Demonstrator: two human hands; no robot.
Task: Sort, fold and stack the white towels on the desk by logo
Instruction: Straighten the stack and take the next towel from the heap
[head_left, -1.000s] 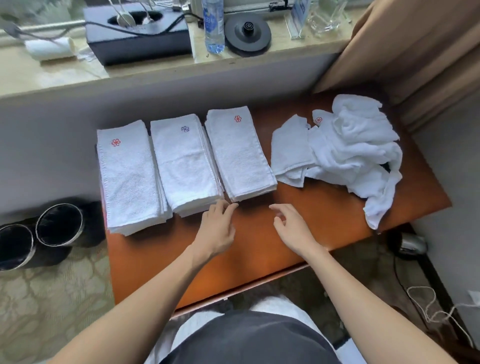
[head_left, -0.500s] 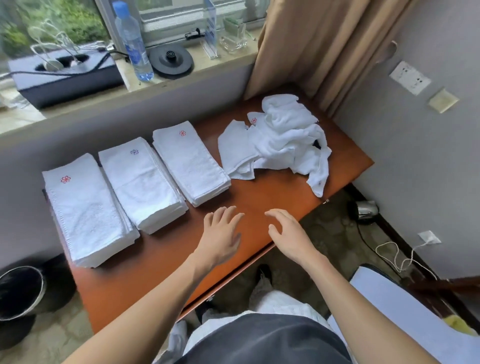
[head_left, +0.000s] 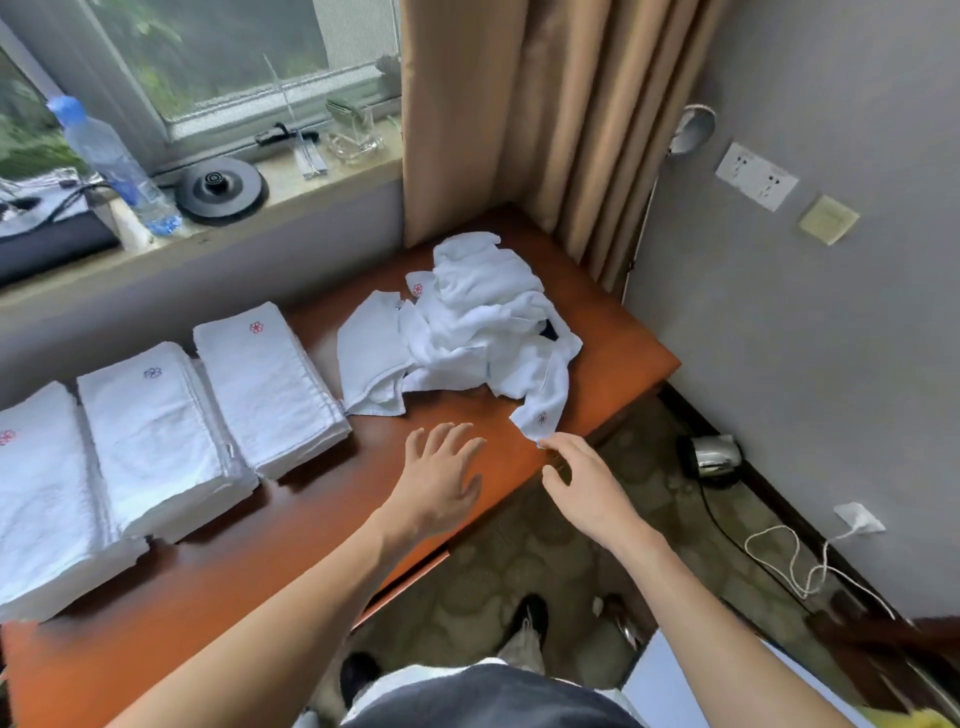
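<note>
1. Far left, partly cut off by the frame edge: folded stack (head_left: 47, 493) of white towels, red logo on top, on the orange-brown desk (head_left: 234, 571).
2. Just beside it: second stack (head_left: 156, 441), blue logo on top.
3. Next along: third stack (head_left: 270, 384), red logo at its far end. All three stacks sit side by side, edges touching or nearly so.
4. Left hand (head_left: 441, 478): palm down over bare desk near the front edge, fingers straight and spread apart, holding nothing.
5. Unfolded pile (head_left: 467, 322) of towels, crumpled, at the desk's right end below the curtain (head_left: 519, 130). One red logo shows at its far side. One towel trails toward the front edge, with a bluish logo near its corner.
6. Right hand (head_left: 587, 488): fingers loosely bent and apart, thumb separate, nothing gripped. Index fingertip is at the trailing towel's corner; cannot tell whether it touches.
</note>
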